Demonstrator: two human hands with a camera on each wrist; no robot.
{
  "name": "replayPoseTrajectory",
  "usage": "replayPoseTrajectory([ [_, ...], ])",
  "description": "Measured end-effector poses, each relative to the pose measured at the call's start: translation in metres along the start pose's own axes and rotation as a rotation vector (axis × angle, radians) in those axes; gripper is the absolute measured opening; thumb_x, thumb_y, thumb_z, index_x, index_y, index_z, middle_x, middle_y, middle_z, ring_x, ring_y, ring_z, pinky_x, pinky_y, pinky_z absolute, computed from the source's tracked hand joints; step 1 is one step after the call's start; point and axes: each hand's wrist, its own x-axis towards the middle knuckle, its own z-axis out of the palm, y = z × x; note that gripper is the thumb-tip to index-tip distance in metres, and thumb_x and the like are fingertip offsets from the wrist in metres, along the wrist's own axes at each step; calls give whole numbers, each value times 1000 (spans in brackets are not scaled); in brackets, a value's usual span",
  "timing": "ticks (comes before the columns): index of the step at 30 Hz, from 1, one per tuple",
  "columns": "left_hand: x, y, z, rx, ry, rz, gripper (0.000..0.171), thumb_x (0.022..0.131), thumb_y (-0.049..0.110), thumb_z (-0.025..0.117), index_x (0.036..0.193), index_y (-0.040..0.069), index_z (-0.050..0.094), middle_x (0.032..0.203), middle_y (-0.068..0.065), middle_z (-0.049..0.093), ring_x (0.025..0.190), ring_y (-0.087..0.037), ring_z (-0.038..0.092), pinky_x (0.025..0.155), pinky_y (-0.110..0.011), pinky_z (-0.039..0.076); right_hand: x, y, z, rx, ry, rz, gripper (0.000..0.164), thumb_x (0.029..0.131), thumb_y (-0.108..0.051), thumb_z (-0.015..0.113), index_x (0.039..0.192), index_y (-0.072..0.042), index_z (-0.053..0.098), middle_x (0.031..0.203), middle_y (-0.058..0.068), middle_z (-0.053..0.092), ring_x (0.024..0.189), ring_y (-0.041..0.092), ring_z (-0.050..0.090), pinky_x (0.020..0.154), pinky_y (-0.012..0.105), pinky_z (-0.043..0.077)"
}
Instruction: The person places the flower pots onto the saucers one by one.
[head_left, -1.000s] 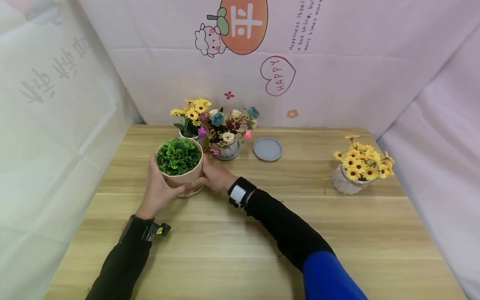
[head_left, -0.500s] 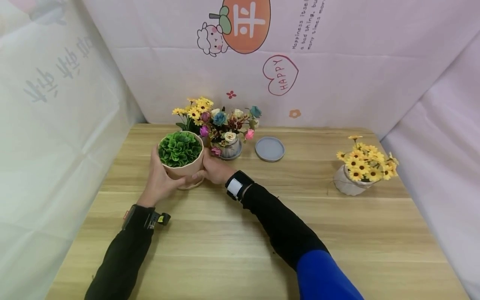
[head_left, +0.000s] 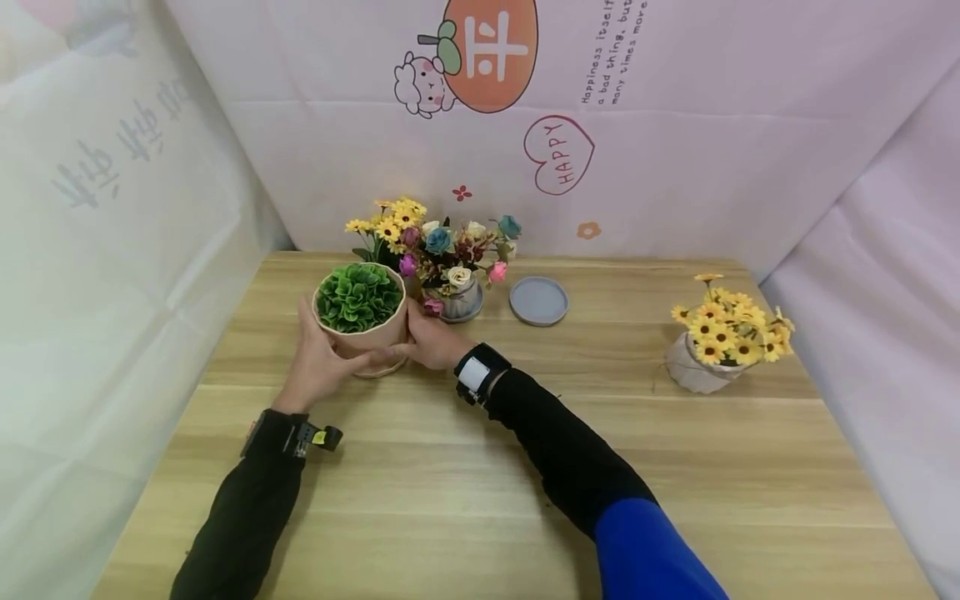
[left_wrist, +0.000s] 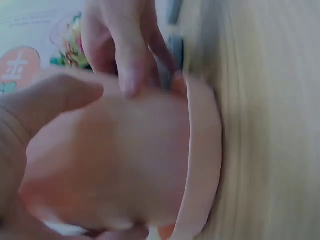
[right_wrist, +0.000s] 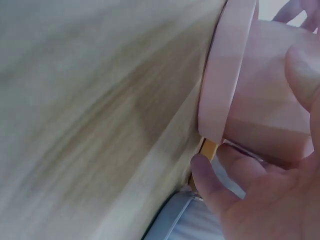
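Observation:
A pale pink pot with a leafy green plant stands upright at the table's back left, held between both hands. My left hand grips its left side, thumb across the front, as the left wrist view also shows. From the right, my right hand holds the same pot, its thumb near the left one. A pink saucer sits under the pot, seemingly on the table. Right behind are yellow daisies, their own pot hidden. Beside my right hand, a pot of mixed roses stands on a grey saucer.
A bare grey saucer lies right of the roses. Farther right stands a whitish pot of yellow flowers. The wooden table reaches back to a printed cloth, with more cloth hanging on both sides.
Both hands have moved the green plant's pot slightly away from me, until it covers the pot of the daisies behind. During the last half second hands and pot barely move.

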Motion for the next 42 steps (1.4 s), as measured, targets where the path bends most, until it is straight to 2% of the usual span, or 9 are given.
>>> replayPoseTrajectory([
  [2, -9, 0, 3, -20, 16, -44, 149, 79, 21, 95, 165, 23, -27, 177, -18, -3, 164, -38, 10, 131, -65, 19, -4, 1, 2, -25, 11, -5, 104, 105, -41, 64, 168, -2, -9, 135, 29, 65, 114, 30, 71, 97, 34, 54],
  [5, -24, 3, 6, 23, 57, -85, 148, 79, 23, 95, 165, 19, -26, 176, -23, -5, 164, -43, 8, 128, -69, 20, -14, 2, 2, -48, 15, -3, 104, 105, -43, 64, 168, 1, -5, 147, 32, 56, 131, 33, 63, 115, 36, 49],
  [9, -48, 13, 8, 145, 106, -98, 143, 76, 26, 95, 168, 9, -13, 173, -30, -2, 160, -52, 9, 125, -76, 20, -39, 3, -2, -36, 20, 23, 103, 104, -44, 66, 168, 0, -1, 176, 24, 9, 163, 36, 20, 135, 45, 18],
  [11, -59, 18, 11, 168, 115, -76, 138, 76, 26, 95, 169, 6, -5, 172, -31, 3, 159, -52, 13, 126, -75, 20, -54, 4, -5, -21, 20, 26, 104, 103, -46, 66, 169, -5, -3, 178, 19, 3, 165, 34, 13, 136, 46, 14],
  [14, -72, 26, 17, 131, 89, -25, 129, 77, 21, 94, 169, 4, 4, 171, -29, 12, 158, -49, 19, 127, -72, 22, -81, 7, -9, -9, 34, 25, 104, 102, -45, 68, 171, -13, -2, 179, 17, 4, 165, 33, 13, 135, 50, 15],
  [18, -81, 35, 29, 98, 29, 31, 124, 76, 17, 94, 168, 3, 12, 170, -27, 20, 157, -46, 25, 128, -68, 23, -119, 14, -14, -8, 84, 91, 101, 101, -46, 69, 171, -10, 5, 177, 21, 11, 163, 37, 19, 133, 55, 19],
  [25, -91, 52, 53, 133, -22, -21, 124, 78, 26, 92, 167, -1, 10, 172, -28, 12, 159, -46, 17, 129, -69, 21, -183, 30, -21, 39, 242, 262, 103, 100, -47, 70, 170, -7, 5, 177, 20, 13, 162, 41, 19, 131, 62, 20],
  [33, -82, 59, 84, 54, -202, 14, 124, 80, 28, 92, 169, 9, 8, 172, -24, 19, 159, -42, 25, 128, -65, 28, -269, 50, -41, 63, 364, 448, 104, 102, -55, 64, 169, -1, 6, 173, 30, 18, 158, 52, 22, 125, 72, 23],
  [42, -42, 64, 130, 61, -373, 22, 118, 84, 34, 88, 168, 6, 10, 173, -20, 21, 158, -39, 30, 128, -58, 33, -336, 68, -69, 99, 445, 736, 119, 100, -65, 59, 165, 1, -16, 170, 40, 0, 153, 65, 13, 118, 81, 22],
])
